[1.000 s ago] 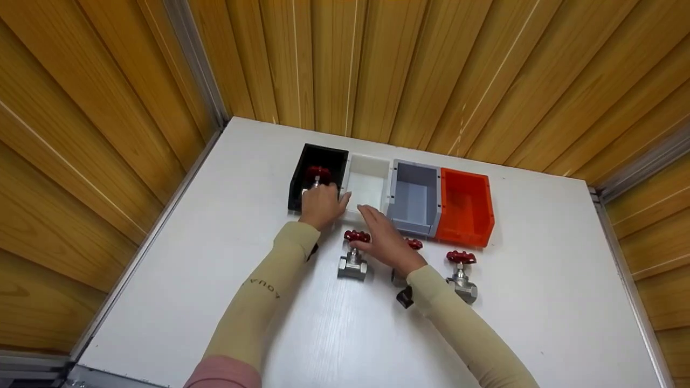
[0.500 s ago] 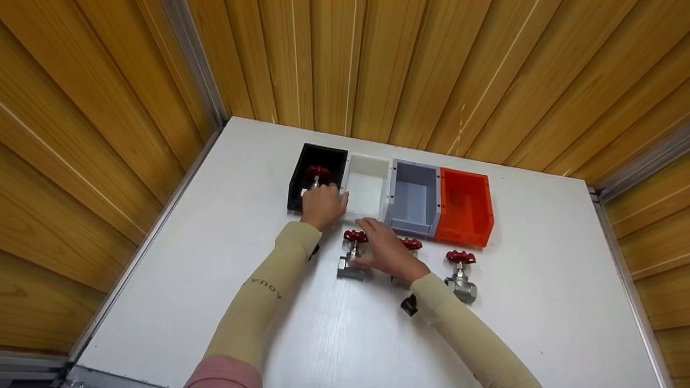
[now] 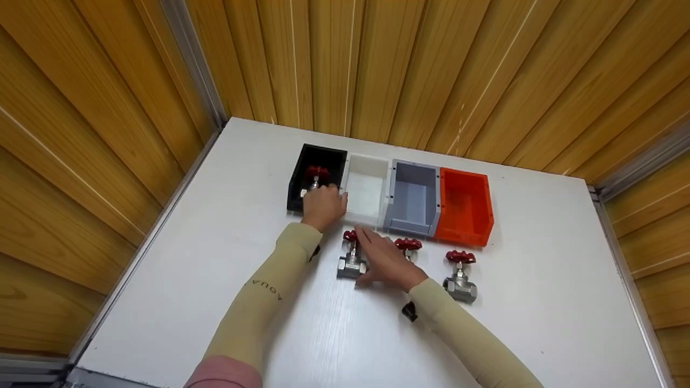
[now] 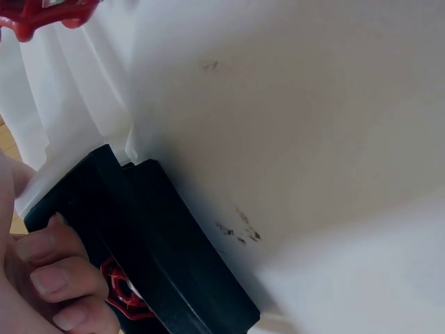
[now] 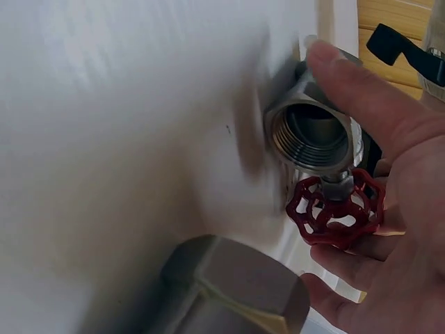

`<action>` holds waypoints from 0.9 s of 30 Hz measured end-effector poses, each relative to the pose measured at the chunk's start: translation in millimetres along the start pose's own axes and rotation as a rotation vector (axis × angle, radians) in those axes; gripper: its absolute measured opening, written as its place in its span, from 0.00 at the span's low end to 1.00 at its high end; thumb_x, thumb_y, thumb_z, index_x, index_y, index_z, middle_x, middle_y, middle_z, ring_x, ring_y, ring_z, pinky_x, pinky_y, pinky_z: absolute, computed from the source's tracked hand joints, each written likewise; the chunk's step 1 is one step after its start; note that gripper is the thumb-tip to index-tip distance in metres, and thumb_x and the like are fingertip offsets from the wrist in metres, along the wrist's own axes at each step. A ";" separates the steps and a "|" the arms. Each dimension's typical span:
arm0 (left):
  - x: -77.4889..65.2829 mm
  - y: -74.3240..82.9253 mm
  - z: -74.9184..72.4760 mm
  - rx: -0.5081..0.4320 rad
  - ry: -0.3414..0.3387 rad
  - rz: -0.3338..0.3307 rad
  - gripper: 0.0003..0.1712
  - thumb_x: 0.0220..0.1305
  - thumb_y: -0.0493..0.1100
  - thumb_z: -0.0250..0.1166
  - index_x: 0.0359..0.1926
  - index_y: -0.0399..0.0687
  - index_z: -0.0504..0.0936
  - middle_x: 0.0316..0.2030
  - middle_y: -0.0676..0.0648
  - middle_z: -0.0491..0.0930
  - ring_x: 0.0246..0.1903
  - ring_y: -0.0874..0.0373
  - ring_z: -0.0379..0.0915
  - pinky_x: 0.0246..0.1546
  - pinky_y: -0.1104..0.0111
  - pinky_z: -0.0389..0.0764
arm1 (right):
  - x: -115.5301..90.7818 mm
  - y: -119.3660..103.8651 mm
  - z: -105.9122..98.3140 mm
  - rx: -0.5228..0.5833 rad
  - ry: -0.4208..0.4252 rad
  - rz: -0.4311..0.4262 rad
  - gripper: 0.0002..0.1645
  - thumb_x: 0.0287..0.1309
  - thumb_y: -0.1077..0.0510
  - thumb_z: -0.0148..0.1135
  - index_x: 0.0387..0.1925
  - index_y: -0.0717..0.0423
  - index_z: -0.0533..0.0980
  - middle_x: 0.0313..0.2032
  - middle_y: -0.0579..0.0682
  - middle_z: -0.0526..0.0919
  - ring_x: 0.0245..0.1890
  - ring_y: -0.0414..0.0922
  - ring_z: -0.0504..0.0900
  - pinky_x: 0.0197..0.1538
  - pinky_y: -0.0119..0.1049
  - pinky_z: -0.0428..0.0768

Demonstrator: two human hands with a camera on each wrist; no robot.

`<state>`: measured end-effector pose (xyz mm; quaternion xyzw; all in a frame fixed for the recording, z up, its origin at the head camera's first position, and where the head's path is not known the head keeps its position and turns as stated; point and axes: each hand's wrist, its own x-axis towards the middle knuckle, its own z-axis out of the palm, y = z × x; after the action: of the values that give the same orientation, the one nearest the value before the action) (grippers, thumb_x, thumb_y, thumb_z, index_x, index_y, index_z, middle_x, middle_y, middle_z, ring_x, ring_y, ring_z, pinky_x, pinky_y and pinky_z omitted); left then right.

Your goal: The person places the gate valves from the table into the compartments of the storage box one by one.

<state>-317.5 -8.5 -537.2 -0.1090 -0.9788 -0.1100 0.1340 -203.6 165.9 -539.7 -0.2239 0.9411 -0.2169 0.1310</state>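
Note:
My left hand (image 3: 325, 206) reaches over the front of the black bin (image 3: 294, 186), its thumb on the white bin's side and its curled fingers inside, gripping the wall between. In that bin lies a valve with a red handwheel (image 3: 317, 173), partly hidden by the hand. My right hand (image 3: 385, 262) stands around another metal valve (image 3: 347, 267). In the right wrist view its thumb overlaps the threaded valve body (image 5: 313, 132), and its extended fingers lie behind the red handwheel (image 5: 336, 212).
A white bin (image 3: 368, 186), a grey bin (image 3: 415, 196) and an orange bin (image 3: 466, 207) adjoin the black one in a row. Another valve (image 3: 408, 245) sits partly behind the right hand, and one more valve (image 3: 460, 277) stands farther right on the white table (image 3: 539, 280).
My right hand has moved down from above the white bin's front edge, and its thumb now sits low beside the valve body. The left hand has stayed at the black bin.

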 end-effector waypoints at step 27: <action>0.8 5.4 -0.9 0.120 -0.119 0.021 0.28 0.73 0.56 0.47 0.32 0.38 0.81 0.26 0.43 0.82 0.26 0.46 0.82 0.26 0.55 0.80 | 2.8 0.1 10.0 -0.058 0.089 -0.036 0.74 0.25 0.52 0.84 0.72 0.63 0.50 0.69 0.60 0.63 0.67 0.58 0.66 0.70 0.49 0.63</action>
<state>-316.7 -3.5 -535.1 -0.1174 -0.9887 -0.0433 0.0829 -202.6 161.2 -548.9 -0.2348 0.9477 -0.2015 0.0783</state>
